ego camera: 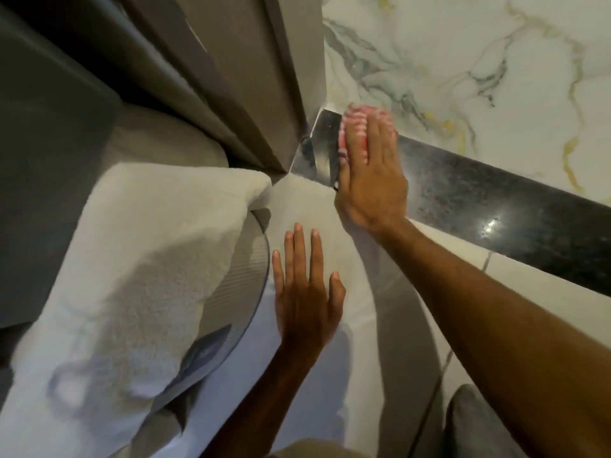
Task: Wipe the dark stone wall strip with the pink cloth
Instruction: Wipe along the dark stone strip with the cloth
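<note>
Our right hand [370, 180] presses the pink cloth [355, 130] flat against the dark stone wall strip [496, 206] at its corner end; the strip's length runs rightward. Left hand [307, 292] rests spread, empty.

Veined marble wall [463, 44], pale floor [330, 206], possibly upholstered grey seating [49, 143]

Single head-worn wide-angle view — looks steeply down along the marble wall [463, 61], close in; dark stone wall strip [496, 206] crosses diagonally, both forearms reach up from below it.
</note>
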The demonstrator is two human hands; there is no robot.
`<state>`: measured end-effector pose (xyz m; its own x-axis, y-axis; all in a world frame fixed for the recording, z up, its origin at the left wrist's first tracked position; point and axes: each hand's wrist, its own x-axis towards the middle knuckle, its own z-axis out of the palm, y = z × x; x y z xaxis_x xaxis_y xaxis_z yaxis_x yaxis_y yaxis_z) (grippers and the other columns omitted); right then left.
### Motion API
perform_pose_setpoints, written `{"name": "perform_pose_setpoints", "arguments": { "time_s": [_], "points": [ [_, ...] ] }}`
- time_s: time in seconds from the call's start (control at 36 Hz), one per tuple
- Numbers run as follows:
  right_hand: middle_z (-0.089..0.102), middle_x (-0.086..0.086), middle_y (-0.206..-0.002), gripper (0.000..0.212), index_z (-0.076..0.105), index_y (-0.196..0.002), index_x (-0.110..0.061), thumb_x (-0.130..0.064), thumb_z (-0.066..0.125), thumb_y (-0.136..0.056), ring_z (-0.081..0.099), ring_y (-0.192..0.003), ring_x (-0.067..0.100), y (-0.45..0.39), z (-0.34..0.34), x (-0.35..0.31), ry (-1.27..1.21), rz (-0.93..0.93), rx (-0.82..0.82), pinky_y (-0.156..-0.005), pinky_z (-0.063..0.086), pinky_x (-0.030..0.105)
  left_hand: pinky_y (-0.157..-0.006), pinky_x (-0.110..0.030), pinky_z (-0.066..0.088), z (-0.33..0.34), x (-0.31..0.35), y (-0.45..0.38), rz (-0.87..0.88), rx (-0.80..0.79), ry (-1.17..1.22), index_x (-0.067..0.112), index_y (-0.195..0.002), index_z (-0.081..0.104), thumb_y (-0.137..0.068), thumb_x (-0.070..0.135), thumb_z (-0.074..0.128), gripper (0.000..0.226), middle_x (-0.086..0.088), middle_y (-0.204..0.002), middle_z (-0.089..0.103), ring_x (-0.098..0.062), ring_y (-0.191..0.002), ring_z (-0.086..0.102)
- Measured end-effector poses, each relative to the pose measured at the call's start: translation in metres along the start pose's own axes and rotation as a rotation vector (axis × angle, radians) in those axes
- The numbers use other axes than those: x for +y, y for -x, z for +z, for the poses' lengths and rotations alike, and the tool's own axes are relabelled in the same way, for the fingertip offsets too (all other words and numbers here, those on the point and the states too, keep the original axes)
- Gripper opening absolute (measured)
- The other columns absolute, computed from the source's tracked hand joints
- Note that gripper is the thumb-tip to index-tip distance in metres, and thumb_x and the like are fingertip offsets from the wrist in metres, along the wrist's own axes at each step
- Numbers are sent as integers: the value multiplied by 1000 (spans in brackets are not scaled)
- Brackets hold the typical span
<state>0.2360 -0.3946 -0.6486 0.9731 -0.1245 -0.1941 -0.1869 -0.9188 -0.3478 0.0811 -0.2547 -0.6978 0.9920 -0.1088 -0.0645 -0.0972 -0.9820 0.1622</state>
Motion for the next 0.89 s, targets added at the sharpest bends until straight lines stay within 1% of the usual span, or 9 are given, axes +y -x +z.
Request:
{"name": "perform_pose_setpoints", "arguments": {
  "time_s": [0.08,0.22,0.28,0.36,0.44,0.58,0.72,0.78,0.89],
  "points": [
    [-5,12,-186,73,0,-177,-16,-50,25,-118,-5,-174,31,5,11,-16,40,-247,-115,-144,3,47,-137,-59,19,-1,1,0,-18,-8,-17,9,-172,24,-108,45,37,75,-17,-182,15,-33,-169,15],
    [-5,5,-186,69,4,-178,-25,-53,12,-114,-6,-174,25,52,0,31,154,-476,-209,-143,11,49,-136,-58,24,-3,2,1,-30,-6,-3,9,-172,26,-106,44,43,76,-17,-181,19,-32,-169,17],
    [-1,5,-187,67,8,-177,-25,-49,19,-115,-5,-174,25,54,-8,45,154,-417,-173,-143,16,50,-136,-58,23,-4,2,0,-36,-13,6,9,-172,26,-106,43,44,76,-16,-181,19,-32,-169,16],
    [11,13,-186,65,19,-177,-18,-40,31,-117,8,-174,32,32,-15,34,43,-102,-1,-141,24,52,-139,-54,14,-2,2,0,-38,-9,-4,8,-172,24,-105,43,45,78,-16,-181,18,-31,-170,13],
    [2,16,-186,69,8,-177,-15,-43,29,-118,1,-174,35,4,-8,2,-2,107,36,-143,13,50,-140,-50,3,2,1,1,-29,-16,-42,8,-173,18,-104,43,45,82,-16,-183,12,-30,-171,7],
    [-4,13,-186,71,1,-178,-16,-45,26,-118,-4,-174,33,10,15,-31,41,-142,-76,-144,4,47,-138,-56,16,0,3,0,-52,-22,-68,5,-172,20,-104,46,43,83,-19,-182,15,-33,-170,13],
    [4,11,-186,75,13,-177,-20,-31,54,-115,3,-174,34,54,3,-1,75,-408,-215,-139,6,44,-139,-54,16,-19,6,2,-84,-110,-38,2,-171,19,-107,44,45,81,-21,-181,13,-34,-169,13],
    [11,11,-185,76,21,-176,-19,-28,61,-112,11,-173,34,83,-13,16,37,-343,-263,-134,13,43,-140,-53,11,-36,8,8,-77,-212,-26,4,-172,14,-113,42,41,75,-19,-182,7,-33,-170,6],
    [10,7,-186,68,21,-176,-21,-26,51,-116,12,-173,30,143,-65,40,-25,-19,-424,-137,24,44,-139,-44,-9,-94,16,21,-29,-435,-25,10,-173,2,-118,45,27,70,-14,-182,-7,-30,-170,-5]
  ]
}}
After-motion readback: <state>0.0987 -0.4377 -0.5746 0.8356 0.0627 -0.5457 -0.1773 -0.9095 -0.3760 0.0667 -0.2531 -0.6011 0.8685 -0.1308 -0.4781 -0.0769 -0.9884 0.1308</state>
